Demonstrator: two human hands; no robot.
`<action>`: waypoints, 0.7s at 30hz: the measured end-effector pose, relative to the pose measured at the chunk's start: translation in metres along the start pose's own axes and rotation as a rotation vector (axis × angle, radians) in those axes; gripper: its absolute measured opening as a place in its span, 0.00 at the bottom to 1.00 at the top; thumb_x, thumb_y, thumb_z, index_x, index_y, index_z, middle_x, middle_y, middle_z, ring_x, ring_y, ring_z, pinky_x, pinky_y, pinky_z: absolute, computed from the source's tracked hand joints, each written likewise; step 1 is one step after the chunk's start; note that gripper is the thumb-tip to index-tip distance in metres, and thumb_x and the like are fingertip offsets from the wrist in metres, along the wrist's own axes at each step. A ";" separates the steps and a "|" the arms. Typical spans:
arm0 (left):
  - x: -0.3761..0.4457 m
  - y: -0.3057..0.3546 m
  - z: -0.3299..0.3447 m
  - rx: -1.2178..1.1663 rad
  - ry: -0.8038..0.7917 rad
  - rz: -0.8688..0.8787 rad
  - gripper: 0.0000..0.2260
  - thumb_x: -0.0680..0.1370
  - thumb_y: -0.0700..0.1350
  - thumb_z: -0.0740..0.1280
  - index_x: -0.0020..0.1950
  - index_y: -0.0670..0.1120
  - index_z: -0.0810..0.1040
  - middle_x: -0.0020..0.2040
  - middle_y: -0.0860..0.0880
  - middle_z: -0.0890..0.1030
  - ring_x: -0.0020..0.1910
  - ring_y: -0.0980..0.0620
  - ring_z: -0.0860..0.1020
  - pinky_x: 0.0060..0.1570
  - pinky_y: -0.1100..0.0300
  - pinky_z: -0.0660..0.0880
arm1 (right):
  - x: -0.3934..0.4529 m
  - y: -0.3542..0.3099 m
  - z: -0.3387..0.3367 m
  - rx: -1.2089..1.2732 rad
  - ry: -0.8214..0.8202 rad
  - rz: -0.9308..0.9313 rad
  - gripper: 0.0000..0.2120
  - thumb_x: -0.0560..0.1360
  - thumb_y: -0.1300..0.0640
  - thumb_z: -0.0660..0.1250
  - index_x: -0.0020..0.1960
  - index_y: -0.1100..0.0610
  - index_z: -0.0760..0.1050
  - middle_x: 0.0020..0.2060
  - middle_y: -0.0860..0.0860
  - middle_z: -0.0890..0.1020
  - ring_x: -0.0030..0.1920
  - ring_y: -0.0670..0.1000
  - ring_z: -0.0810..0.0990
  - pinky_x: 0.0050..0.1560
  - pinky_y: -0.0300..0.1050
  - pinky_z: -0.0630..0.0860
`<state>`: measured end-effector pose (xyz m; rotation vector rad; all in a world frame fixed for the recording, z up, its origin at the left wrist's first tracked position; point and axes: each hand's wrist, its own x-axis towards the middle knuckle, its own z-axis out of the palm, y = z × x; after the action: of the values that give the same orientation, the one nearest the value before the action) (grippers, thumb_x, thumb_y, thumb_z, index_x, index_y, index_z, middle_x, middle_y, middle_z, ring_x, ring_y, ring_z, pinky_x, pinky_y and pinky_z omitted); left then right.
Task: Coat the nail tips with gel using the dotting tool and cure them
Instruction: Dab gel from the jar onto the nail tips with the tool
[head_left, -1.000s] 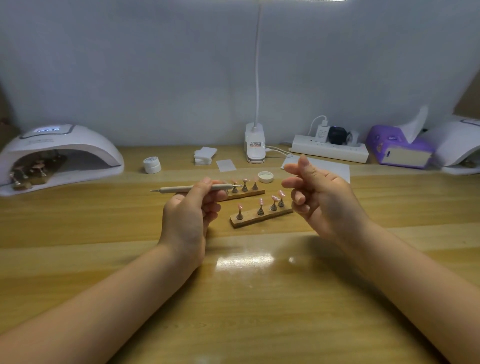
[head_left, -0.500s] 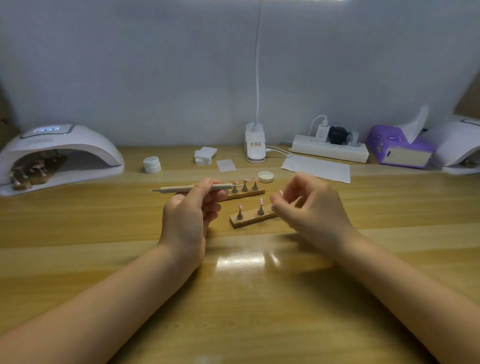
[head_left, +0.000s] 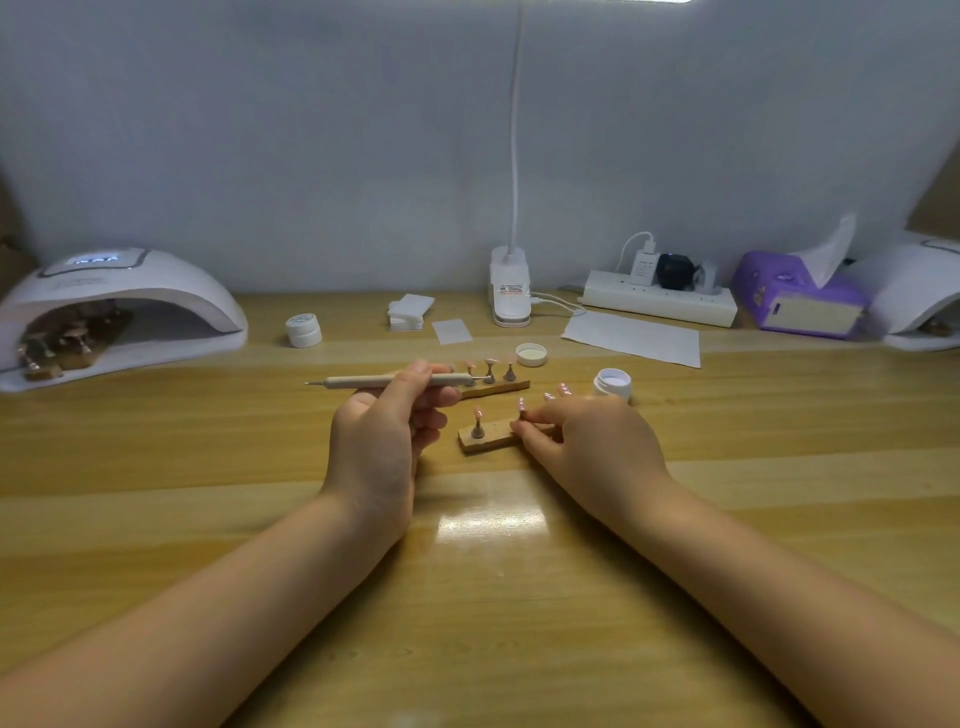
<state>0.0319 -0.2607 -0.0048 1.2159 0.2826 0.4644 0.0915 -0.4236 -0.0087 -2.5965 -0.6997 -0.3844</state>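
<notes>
1. The nail tips (head_left: 478, 413) are small pink ovals on metal stands, set on a near wooden strip (head_left: 488, 439) at mid-table; a second strip (head_left: 496, 387) sits just behind.
2. Bare table (head_left: 493, 597) lies nearer the person (the open gel jar (head_left: 613, 383) stands close by on the right).
3. The left hand (head_left: 387, 431) pinches the dotting tool (head_left: 384, 381) level; the right hand (head_left: 587, 441) pinches a stand on the near strip.
</notes>
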 end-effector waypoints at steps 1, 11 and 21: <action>0.000 0.000 0.000 -0.001 -0.001 0.003 0.12 0.80 0.47 0.63 0.49 0.42 0.84 0.35 0.49 0.82 0.32 0.57 0.75 0.38 0.60 0.70 | 0.000 0.000 0.000 0.010 0.002 -0.002 0.14 0.78 0.44 0.61 0.57 0.46 0.81 0.50 0.48 0.84 0.51 0.51 0.80 0.46 0.48 0.78; -0.007 0.002 0.002 0.077 -0.055 0.164 0.11 0.81 0.45 0.63 0.45 0.44 0.84 0.38 0.46 0.84 0.40 0.52 0.79 0.42 0.58 0.73 | -0.008 -0.003 -0.001 0.009 0.195 -0.212 0.07 0.77 0.52 0.67 0.48 0.50 0.84 0.36 0.49 0.85 0.39 0.51 0.82 0.32 0.42 0.71; -0.014 0.002 0.004 0.289 -0.195 0.557 0.07 0.79 0.46 0.60 0.47 0.46 0.76 0.41 0.54 0.83 0.40 0.55 0.82 0.41 0.67 0.76 | -0.010 -0.006 -0.007 0.558 0.142 -0.002 0.02 0.73 0.56 0.72 0.45 0.52 0.84 0.36 0.43 0.83 0.36 0.42 0.81 0.43 0.44 0.80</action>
<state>0.0205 -0.2701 -0.0021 1.6153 -0.1725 0.7973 0.0789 -0.4267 -0.0044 -2.0224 -0.6491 -0.3147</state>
